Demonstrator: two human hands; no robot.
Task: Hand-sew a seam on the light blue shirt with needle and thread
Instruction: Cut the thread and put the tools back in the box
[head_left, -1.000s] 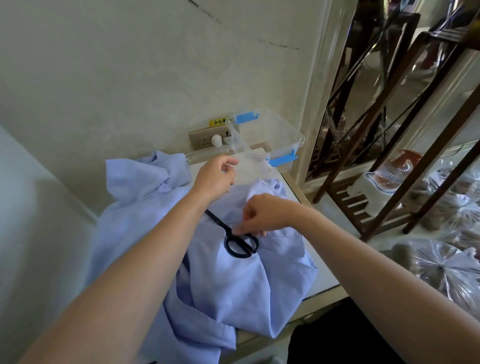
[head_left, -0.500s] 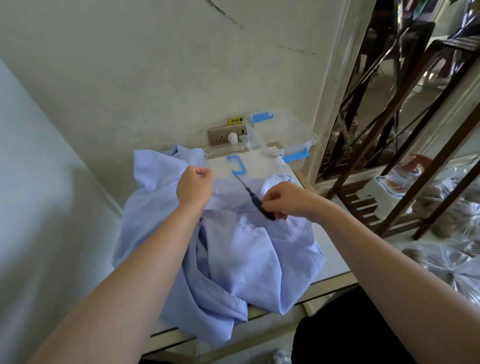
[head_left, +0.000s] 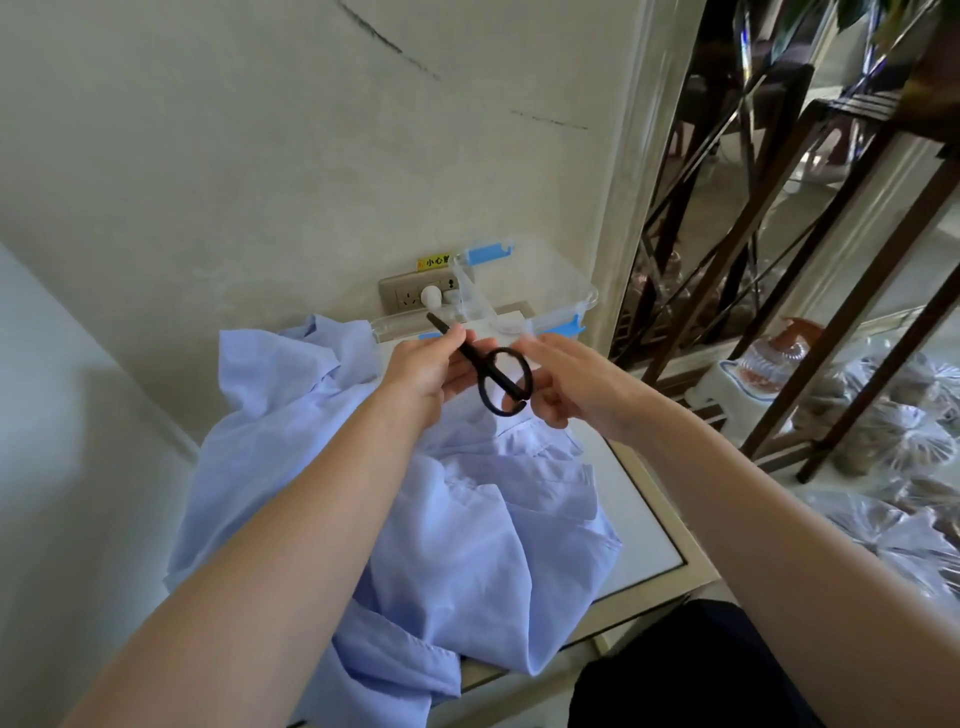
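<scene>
The light blue shirt lies crumpled over a small white table. Above its far part, both hands hold black scissors in the air. The blades point up and left toward the wall. My left hand grips the scissors near the blades, thumb on top. My right hand holds the round handle loops with curled fingers. No needle or thread shows in this view.
A clear plastic box with blue latches stands open at the table's back, against the wall below a socket. A dark wooden rack and plastic-wrapped bundles fill the right side.
The scissors lay on the shirt a second ago. My right hand lifted them, and now my left hand has joined it on the raised scissors.
</scene>
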